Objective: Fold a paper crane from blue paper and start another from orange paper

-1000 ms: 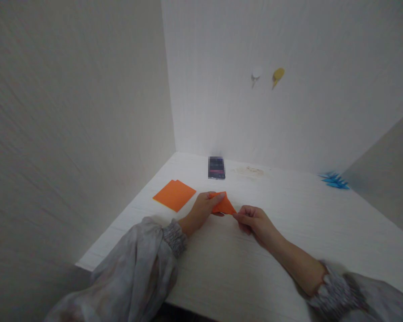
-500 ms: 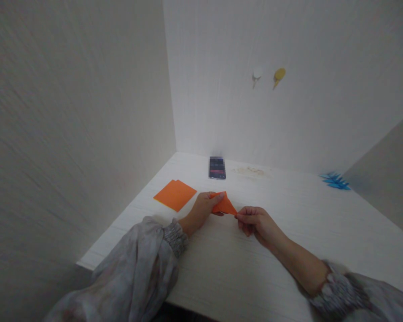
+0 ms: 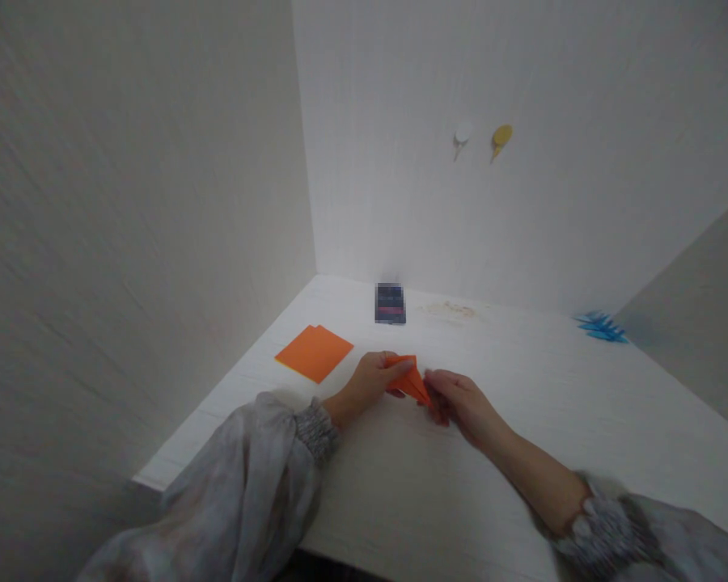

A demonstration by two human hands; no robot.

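My left hand (image 3: 373,378) grips a piece of folded orange paper (image 3: 411,378) above the table, thumb on top and fingers beneath. The paper shows creased layers and narrows to a point at the lower right. Around that point are the curled fingers of my right hand (image 3: 458,398), its thumb side a little above the tip. The exact contact there is partly hidden. Left of my hands, a small stack of square orange paper sheets (image 3: 315,353) lies flat, with a thin yellow edge showing.
At the back of the white table (image 3: 364,493) a phone (image 3: 390,304) with a blurred screen leans near the wall. Several folded blue paper pieces (image 3: 603,326) lie at the far right. A white hook (image 3: 462,133) and a yellow hook (image 3: 501,136) are on the wall.
The folded paper has tilted, its point now lower and turned towards me. My right fingers have shifted from a pinch at the tip to a looser curl around it.
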